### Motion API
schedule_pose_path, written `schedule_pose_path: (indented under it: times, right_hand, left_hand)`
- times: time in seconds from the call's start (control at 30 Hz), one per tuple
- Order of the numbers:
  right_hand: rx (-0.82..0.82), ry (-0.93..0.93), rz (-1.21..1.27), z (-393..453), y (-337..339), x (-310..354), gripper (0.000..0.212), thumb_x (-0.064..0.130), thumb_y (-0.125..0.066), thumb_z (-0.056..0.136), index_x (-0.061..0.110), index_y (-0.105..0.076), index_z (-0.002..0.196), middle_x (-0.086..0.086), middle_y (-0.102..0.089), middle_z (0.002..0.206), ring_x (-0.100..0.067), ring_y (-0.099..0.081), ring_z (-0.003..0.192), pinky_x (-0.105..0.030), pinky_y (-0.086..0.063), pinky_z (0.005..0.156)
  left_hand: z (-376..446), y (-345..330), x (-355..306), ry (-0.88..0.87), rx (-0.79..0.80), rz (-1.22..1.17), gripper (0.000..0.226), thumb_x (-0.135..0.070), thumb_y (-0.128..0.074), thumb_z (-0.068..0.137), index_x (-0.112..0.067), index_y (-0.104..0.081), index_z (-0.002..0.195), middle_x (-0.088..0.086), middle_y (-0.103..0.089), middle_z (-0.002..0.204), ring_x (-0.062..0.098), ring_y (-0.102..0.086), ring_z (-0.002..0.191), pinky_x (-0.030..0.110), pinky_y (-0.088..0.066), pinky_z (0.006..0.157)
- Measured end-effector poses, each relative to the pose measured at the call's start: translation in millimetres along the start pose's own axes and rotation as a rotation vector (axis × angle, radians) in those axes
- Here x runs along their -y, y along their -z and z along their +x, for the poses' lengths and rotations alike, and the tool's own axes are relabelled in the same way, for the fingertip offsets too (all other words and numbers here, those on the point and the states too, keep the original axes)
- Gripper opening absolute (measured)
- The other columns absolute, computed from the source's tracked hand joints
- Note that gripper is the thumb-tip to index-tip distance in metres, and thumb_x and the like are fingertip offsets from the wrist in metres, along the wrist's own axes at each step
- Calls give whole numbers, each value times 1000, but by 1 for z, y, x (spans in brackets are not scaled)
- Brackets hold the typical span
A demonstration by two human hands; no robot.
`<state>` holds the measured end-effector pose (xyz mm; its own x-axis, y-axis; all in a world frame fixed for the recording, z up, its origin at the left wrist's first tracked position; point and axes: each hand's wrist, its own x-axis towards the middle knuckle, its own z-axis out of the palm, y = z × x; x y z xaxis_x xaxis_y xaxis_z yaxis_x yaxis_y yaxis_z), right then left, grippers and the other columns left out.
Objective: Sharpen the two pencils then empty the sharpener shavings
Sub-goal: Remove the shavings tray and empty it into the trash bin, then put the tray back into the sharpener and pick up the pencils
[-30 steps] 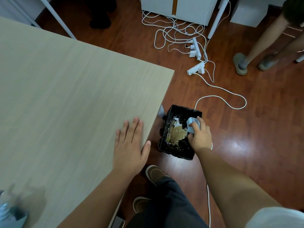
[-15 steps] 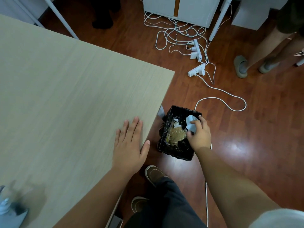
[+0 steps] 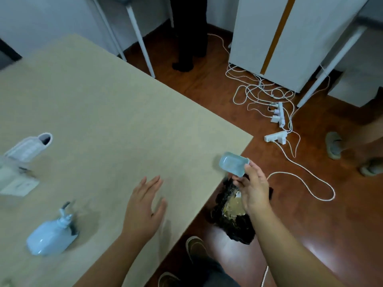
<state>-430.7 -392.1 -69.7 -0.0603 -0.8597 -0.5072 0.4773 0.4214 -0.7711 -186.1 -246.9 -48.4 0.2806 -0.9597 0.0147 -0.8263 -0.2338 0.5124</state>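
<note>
Now the right hand (image 3: 253,195) pinched the pale blue shavings tray (image 3: 233,166) in its fingers above the black bin (image 3: 230,224), while the left hand (image 3: 145,206), fingers spread and released, hovered over the tabletop (image 3: 116,125).

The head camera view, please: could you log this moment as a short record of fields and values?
right hand: holds the pale blue shavings tray, raised near the table corner, above the bin
left hand: open, fingers spread, over the table, holding nothing
bin: black, on the floor beside the table, tan debris inside
sharpener body: pale blue, on the table to the left
pencils: not identifiable
image quality: blurred at left
</note>
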Motion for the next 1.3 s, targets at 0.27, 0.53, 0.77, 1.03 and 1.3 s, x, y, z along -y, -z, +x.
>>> schedule_pose_path:
  times: [0.27,0.53,0.77,1.03,1.3]
  right_hand:
    - [504,-248,-458,-18,-131,-41,31,16,-65,84,10,-60,114,-11,-65,91,-18,-52,59,-24,-41,50]
    - [801,-315,-844,-65,-213,-125,33,16,-70,78,10,-60,109,-9,-64,77,-15,-54,55,-21,-43,46]
    - [951,-346,-1026,-109,-240,-176,11,14,-70,76,17,-63,84,-9,-64,72,-13,-50,47,-22,-43,45]
    - [981,-352,-1080,-126,-263,-208,10,13,-65,82,7,-66,90,-7,-61,65,-14,-51,48,-21,-43,44]
    - [1034,-518,-1165,-152,-274,-216,53,48,-32,95,4,-63,96,-11,-61,78,-22,-58,65,-29,-48,63]
  left_hand:
    - [-40,77,56,250,-339,111,45,-38,-46,83,-18,-62,120,1,-57,131,29,-35,135,43,-31,108]
    - [-95,117,126,547,-382,226,44,-19,-70,72,-18,-63,115,9,-51,131,39,-41,124,48,-32,105]
    - [-108,127,147,598,-287,99,41,-19,-74,79,-20,-64,118,3,-58,121,27,-55,106,36,-40,97]
    - [-110,125,148,569,-364,30,39,-16,-75,78,-19,-66,116,2,-59,121,25,-54,105,28,-39,93]
    - [-108,116,146,593,-419,17,40,-14,-73,79,-18,-65,118,3,-59,123,27,-52,109,28,-37,96]
